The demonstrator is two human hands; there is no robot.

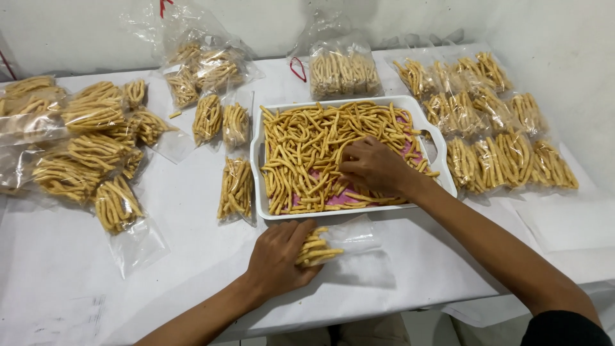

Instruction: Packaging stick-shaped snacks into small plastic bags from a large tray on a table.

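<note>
White worktop [192, 256] against a pale wall; landmark is the white rectangular tray [259, 186] at centre, pink inside, heaped with yellow snack sticks [307, 147] lying in every direction.

Right hand [375, 168] rests inside the tray, toward its right half, palm down. Fingers curled and drawn together on a few loose sticks; grip pinching, though how many it holds I cannot tell.

Left hand [278, 259] lies on the worktop just in front of the tray's near rim. Grip closed around a small bundle of sticks [315, 250] at the mouth of a clear plastic bag [355, 236]. Bundle's long axis runs roughly left to right, parallel to the tray's near rim, tips pointing right into the bag. Bag stretches away to the right of the left hand and lies flat and mostly unfilled.

Key relation: bag sits directly in front of the tray, below the right hand, with the near rim between them. Left hand touches it; right hand is apart from it.

Filled bags [493, 160] in rows right of the tray. More filled bags [96, 154] left of the tray, and one bag [343, 72] behind it.
</note>
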